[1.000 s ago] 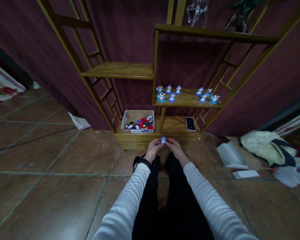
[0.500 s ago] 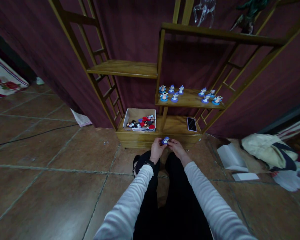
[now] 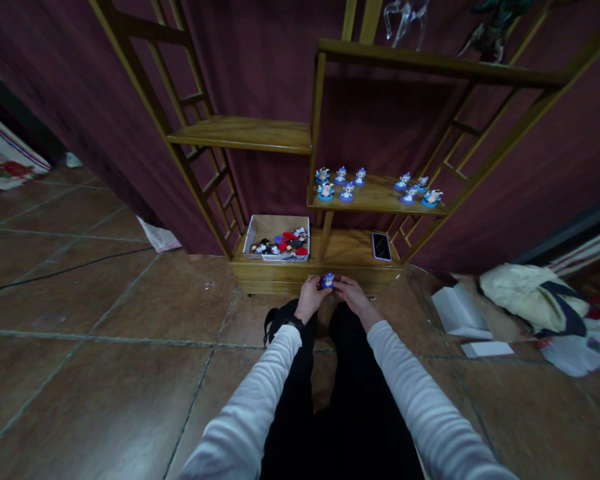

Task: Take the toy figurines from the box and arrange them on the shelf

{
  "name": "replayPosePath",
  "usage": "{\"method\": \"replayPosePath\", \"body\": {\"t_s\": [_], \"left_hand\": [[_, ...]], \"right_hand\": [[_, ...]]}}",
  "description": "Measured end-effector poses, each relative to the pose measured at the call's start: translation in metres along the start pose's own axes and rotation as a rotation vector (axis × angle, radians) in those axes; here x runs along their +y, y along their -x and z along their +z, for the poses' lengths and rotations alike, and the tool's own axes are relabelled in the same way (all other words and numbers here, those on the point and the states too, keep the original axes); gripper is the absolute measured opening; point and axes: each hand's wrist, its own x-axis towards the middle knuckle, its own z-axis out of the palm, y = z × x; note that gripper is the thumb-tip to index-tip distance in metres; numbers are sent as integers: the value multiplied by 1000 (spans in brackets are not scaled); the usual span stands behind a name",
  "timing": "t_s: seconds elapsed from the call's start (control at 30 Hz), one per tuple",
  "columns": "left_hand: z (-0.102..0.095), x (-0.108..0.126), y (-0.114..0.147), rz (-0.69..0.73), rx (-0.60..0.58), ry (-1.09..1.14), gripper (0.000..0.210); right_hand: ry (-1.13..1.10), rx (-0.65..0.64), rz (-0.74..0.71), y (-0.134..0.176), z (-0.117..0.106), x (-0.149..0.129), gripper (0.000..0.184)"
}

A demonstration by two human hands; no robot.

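Observation:
Between my two hands, in front of the lowest shelf, is a small purple-and-white figurine [image 3: 329, 281]. My left hand [image 3: 311, 296] grips its left side, and my right hand [image 3: 350, 292] pinches it from the right. It is upright with its round purple base downward. On the middle shelf [image 3: 375, 195] stand several similar figurines in two groups, a left group [image 3: 347, 192] and a right group [image 3: 409, 195]. An open cardboard box [image 3: 251, 235] on the low shelf holds a jumble of small red, black and white figures [image 3: 285, 244].
A phone [image 3: 381, 247] lies on the low shelf's right part. A glass animal figure [image 3: 406, 20] and a dark statue [image 3: 495, 30] stand above. On the floor at right are a white box [image 3: 460, 312], a pale bag [image 3: 530, 293] and plastic bags [image 3: 577, 350].
The figurine has been turned slightly in my fingers and now stands more upright. Both hands keep hold of it. The view has shifted a little.

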Motion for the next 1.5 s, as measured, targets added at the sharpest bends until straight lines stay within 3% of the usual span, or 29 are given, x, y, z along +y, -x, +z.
{"method": "replayPosePath", "body": {"t_s": [0.4, 0.6, 0.93, 1.1, 1.5], "left_hand": [[0, -1, -4, -98, -4, 217, 30], [0, 9, 6, 2, 24, -59, 23], [-3, 23, 15, 157, -32, -455, 39], [-7, 20, 9, 233, -46, -439, 41], [-5, 15, 7, 244, -44, -362, 37]], "right_hand": [[11, -8, 53, -4, -3, 3, 25], [1, 16, 38, -6, -3, 3, 26], [60, 6, -35, -7, -6, 4, 35], [51, -33, -51, -9, -7, 6, 34], [31, -54, -14, -10, -6, 3, 33]]}}
